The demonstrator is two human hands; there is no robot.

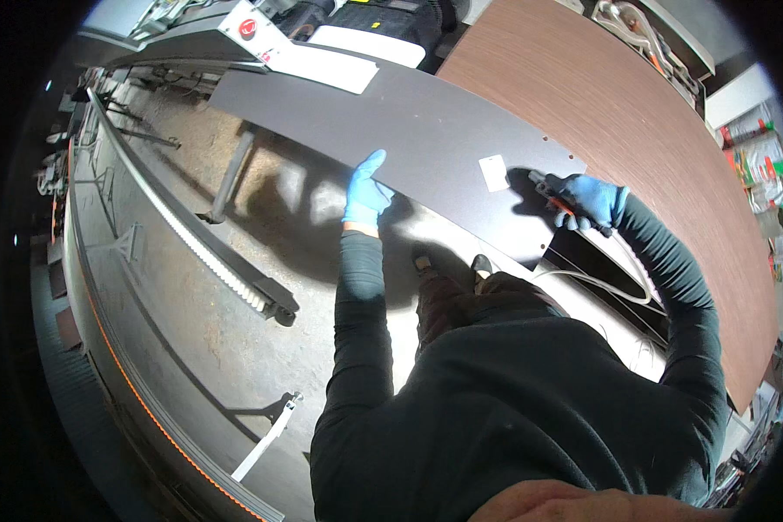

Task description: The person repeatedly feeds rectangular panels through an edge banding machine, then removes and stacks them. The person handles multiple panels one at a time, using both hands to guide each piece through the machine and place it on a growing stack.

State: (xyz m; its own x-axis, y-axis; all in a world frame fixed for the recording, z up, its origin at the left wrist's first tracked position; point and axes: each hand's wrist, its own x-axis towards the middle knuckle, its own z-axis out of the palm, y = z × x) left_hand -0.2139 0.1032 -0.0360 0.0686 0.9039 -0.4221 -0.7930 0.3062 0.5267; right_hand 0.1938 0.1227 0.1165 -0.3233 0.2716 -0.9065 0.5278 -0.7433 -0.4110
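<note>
A long dark grey panel (409, 130) with small holes near its right end lies in front of me. My left hand (365, 196), in a light blue glove, grips the panel's near edge, one digit stretched over the top; the other fingers are partly hidden. My right hand (592, 202), gloved in blue too, is closed around a black hand tool (545, 186) with an orange part, which looks like an air blow gun. It hangs over the panel's right end, near a small white label (494, 173). A pale hose (602, 285) runs below that hand.
A brown wood-grain table (574, 74) spreads behind and to the right. A machine housing with a red button (248, 30) stands at the far left end of the panel. A long roller rail (183, 213) crosses the left side. Bottles (761, 161) stand at the far right.
</note>
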